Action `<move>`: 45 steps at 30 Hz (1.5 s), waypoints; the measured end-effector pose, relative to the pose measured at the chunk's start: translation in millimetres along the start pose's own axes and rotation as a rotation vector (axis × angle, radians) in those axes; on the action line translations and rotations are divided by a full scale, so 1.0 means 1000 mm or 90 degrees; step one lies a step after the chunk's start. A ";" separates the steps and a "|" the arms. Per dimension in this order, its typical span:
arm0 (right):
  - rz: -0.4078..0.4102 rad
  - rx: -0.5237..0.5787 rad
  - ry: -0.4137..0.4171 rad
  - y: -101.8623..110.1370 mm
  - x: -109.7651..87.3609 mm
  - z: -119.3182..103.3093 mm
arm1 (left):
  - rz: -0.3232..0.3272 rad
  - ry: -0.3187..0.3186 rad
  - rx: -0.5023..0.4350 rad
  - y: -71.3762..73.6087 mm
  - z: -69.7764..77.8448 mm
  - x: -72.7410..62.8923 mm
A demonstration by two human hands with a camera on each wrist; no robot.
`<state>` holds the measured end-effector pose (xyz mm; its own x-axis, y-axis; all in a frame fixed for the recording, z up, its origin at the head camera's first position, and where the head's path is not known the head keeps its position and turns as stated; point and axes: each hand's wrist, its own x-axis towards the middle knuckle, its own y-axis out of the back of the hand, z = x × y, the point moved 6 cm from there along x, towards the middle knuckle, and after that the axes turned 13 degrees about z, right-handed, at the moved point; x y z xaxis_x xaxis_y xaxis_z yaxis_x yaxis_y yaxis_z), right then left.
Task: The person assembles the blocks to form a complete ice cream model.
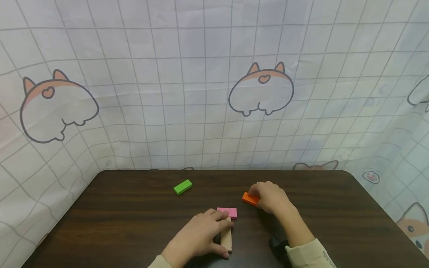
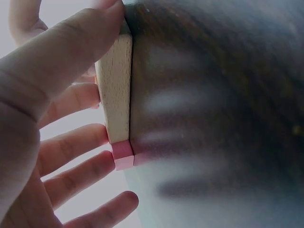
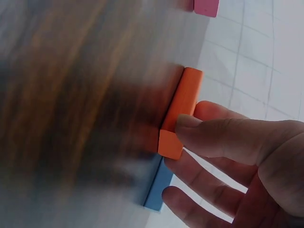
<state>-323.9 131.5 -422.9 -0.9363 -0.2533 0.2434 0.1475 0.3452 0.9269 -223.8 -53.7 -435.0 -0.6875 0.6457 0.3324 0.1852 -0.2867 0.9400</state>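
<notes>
My left hand lies over a plain wooden block, thumb at its near end and fingers along its far part. A pink block touches that far end, set crosswise; fingertips reach it. In the left wrist view, the thumb presses on the wooden block and the other fingers spread beside it and the pink block. To the right, my right hand pinches an orange block between thumb and fingers. Just past it lies a blue block, visible in the right wrist view.
A green block lies alone toward the back left of the dark wooden table. Behind the table's far edge hangs a white gridded cloth with cartoon dogs. A black object is beside the right wrist.
</notes>
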 end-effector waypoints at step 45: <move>-0.002 0.028 0.079 -0.009 -0.006 -0.043 | -0.024 0.024 -0.033 0.001 0.000 0.001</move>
<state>-305.3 90.7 -420.5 -0.8896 -0.3636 0.2766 0.1278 0.3831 0.9148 -224.2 -53.7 -434.0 -0.7189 0.6304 0.2928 0.1225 -0.2997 0.9461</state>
